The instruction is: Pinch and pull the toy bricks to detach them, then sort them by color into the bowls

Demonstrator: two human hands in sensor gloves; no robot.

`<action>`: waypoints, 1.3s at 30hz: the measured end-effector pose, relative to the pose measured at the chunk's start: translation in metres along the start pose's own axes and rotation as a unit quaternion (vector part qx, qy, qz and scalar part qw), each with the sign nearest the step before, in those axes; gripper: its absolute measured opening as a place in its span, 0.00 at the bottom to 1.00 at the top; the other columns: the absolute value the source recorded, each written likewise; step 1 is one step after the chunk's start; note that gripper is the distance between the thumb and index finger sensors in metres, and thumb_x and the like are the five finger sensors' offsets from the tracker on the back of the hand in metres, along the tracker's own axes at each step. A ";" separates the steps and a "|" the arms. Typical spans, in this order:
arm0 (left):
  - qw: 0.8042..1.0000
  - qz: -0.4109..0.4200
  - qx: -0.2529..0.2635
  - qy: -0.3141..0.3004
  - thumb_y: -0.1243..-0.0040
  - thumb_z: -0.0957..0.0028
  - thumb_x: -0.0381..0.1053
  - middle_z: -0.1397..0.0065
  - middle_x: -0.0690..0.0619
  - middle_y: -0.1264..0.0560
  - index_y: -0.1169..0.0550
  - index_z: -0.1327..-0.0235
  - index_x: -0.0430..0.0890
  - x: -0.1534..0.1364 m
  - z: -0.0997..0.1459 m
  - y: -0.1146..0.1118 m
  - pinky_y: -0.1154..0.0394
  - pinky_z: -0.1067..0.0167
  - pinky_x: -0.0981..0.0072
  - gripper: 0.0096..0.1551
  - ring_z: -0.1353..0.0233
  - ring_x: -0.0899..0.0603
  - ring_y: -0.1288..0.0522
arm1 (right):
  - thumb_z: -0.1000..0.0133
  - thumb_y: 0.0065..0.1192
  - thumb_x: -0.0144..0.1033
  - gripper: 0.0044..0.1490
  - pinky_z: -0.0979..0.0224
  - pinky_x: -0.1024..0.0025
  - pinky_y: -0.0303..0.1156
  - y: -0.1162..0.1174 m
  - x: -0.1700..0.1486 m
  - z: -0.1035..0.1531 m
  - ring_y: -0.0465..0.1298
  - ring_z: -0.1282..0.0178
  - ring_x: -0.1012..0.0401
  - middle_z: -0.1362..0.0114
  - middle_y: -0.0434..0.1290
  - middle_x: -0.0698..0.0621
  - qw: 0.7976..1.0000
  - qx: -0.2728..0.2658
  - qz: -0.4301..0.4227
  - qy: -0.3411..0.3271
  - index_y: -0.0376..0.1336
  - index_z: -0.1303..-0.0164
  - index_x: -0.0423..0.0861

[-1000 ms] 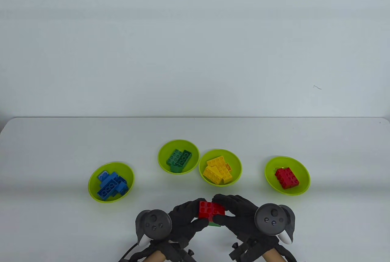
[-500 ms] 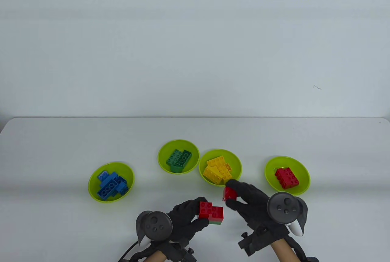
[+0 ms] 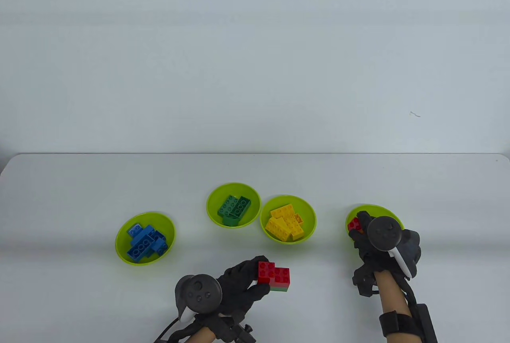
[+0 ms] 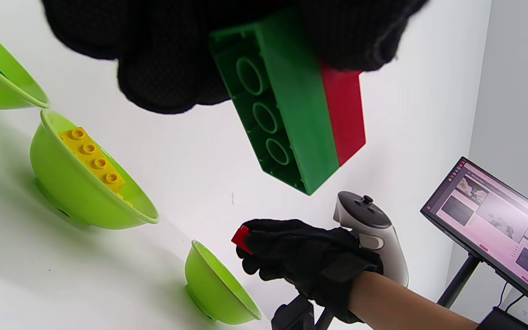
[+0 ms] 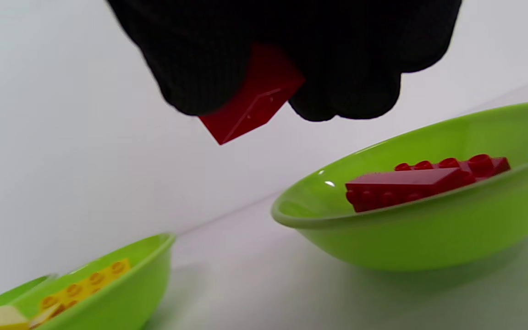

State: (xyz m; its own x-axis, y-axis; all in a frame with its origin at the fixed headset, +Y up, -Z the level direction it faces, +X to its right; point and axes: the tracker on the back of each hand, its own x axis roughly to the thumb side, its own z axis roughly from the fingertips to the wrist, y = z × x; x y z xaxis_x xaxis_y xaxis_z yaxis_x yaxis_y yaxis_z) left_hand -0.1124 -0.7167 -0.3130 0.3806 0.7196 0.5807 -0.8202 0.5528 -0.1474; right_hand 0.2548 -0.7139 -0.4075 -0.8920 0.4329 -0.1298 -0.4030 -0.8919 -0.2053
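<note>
- The left hand (image 3: pixel 239 285), nearest, is gripping a brick stack (image 3: pixel 275 276) between curled fingers and thumb, above the table (image 3: pixel 59 199).
- The table view is showing only the stack's red top and a green sliver; the left wrist view is exposing a full green brick (image 4: pixel 282 114) under a red layer (image 4: pixel 344 114).
- The right hand (image 3: pixel 368 243) is pinching one small red brick (image 3: pixel 353 224) over the red bowl (image 3: pixel 354 213).
- Four green bowls are sitting further back: blue bowl (image 3: pixel 119 247), green-brick bowl (image 3: pixel 211 207), yellow bowl (image 3: pixel 308 231).
- The right wrist view is showing red bricks (image 5: pixel 424 181) lying inside the bowl; the table view is hiding them.
- A monitor (image 4: pixel 497 229) is appearing only in the left wrist view.
</note>
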 end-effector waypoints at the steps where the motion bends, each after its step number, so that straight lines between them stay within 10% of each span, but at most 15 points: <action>1: 1.000 0.001 0.000 0.001 0.42 0.51 0.53 0.35 0.31 0.25 0.31 0.31 0.30 0.000 0.000 0.000 0.30 0.40 0.39 0.40 0.38 0.31 0.22 | 0.46 0.67 0.36 0.37 0.25 0.45 0.64 0.003 -0.004 -0.003 0.74 0.31 0.41 0.27 0.71 0.35 1.000 0.002 0.008 0.010 0.63 0.26 0.38; 13: 1.000 0.015 0.008 0.008 0.43 0.51 0.53 0.35 0.30 0.25 0.31 0.31 0.30 -0.002 0.000 0.005 0.29 0.40 0.39 0.40 0.38 0.31 0.22 | 0.44 0.65 0.43 0.43 0.24 0.42 0.60 -0.010 0.020 0.020 0.70 0.29 0.38 0.24 0.67 0.32 0.990 -0.003 -0.129 -0.064 0.59 0.23 0.34; 25: 1.000 0.020 -0.006 0.006 0.43 0.51 0.53 0.36 0.30 0.25 0.31 0.31 0.30 -0.002 0.001 0.003 0.29 0.40 0.39 0.40 0.39 0.31 0.22 | 0.44 0.64 0.49 0.46 0.24 0.41 0.60 0.001 0.113 0.111 0.70 0.29 0.37 0.24 0.67 0.31 0.902 0.131 -0.314 -0.264 0.59 0.23 0.33; 39: 0.999 0.008 -0.030 -0.006 0.43 0.51 0.53 0.36 0.30 0.24 0.30 0.31 0.30 0.001 -0.001 -0.005 0.29 0.40 0.39 0.40 0.39 0.32 0.21 | 0.45 0.65 0.46 0.39 0.29 0.42 0.64 0.009 0.125 0.131 0.74 0.36 0.40 0.31 0.73 0.35 0.916 0.103 -0.253 -0.295 0.64 0.29 0.35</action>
State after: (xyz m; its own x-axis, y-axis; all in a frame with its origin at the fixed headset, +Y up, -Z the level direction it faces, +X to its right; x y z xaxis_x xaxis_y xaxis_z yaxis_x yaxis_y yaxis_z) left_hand -0.1077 -0.7184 -0.3122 0.3617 0.7241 0.5873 -0.7988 0.5655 -0.2053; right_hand 0.1130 -0.6855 -0.2985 -0.5117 0.7047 0.4915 -0.7707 -0.6294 0.0999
